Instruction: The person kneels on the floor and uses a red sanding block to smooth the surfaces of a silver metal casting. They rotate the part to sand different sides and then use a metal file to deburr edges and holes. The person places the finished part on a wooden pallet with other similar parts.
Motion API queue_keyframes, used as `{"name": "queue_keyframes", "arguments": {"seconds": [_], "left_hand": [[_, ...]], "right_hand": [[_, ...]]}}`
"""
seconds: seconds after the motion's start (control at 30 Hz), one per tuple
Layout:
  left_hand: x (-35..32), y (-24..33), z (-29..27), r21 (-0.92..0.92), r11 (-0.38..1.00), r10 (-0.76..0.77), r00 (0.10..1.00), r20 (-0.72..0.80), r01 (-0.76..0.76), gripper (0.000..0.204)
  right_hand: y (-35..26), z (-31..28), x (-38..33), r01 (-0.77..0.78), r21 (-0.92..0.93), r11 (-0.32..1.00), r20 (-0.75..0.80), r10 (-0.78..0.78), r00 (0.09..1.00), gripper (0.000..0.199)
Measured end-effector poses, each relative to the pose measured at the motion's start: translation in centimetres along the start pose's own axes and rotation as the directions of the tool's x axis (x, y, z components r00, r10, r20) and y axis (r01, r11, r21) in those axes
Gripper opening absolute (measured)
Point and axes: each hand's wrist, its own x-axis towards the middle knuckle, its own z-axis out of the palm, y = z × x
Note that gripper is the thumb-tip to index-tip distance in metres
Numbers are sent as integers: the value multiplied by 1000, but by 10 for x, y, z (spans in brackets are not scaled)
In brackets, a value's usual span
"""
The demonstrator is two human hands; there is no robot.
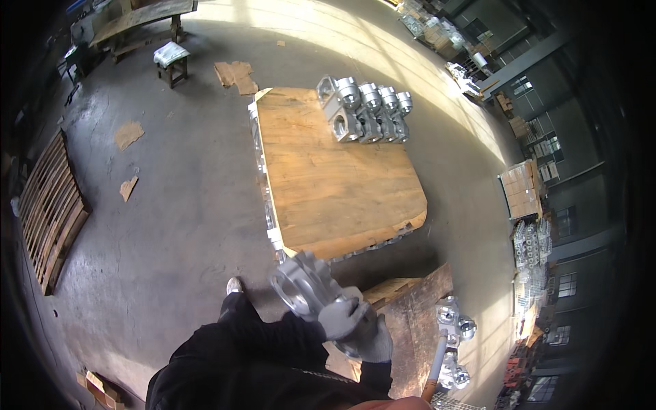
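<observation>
Both my hands wear grey gloves and grip one silvery metal casting (298, 283) with a round bore, held up in front of my body. My left hand (339, 316) clasps its near end, and my right hand (374, 339) supports it from below. Ahead lies a large wooden board (328, 184) resting on a layer of similar castings whose edges show along its left and near sides. A row of several identical castings (367, 111) stands at the board's far edge.
More castings (454, 328) sit beside a wooden plank (413, 321) at the lower right. A slatted pallet (51, 212) lies at the left, with a stool (171, 60) and cardboard scraps (236, 74) beyond. Stacked boxes (523, 190) and racks of parts stand on the right.
</observation>
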Motion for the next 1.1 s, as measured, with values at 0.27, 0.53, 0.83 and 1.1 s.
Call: {"name": "queue_keyframes", "arguments": {"seconds": [0.27, 0.53, 0.83, 1.1], "left_hand": [[95, -9, -172, 106, 994, -18, 987, -158, 35, 40], [245, -28, -324, 226, 942, -215, 963, -163, 248, 50], [429, -46, -420, 203, 898, -376, 920, -109, 391, 64], [660, -89, -477, 229, 919, -339, 940, 41, 321, 62]], "right_hand": [[16, 131, 169, 118, -61, 991, -162, -126, 979, 61], [-2, 249, 357, 99, 146, 984, -41, -94, 995, 44], [-33, 303, 541, 175, 189, 966, -296, -114, 948, 48], [-100, 317, 754, 282, 148, 948, -490, -177, 853, 49]]}}
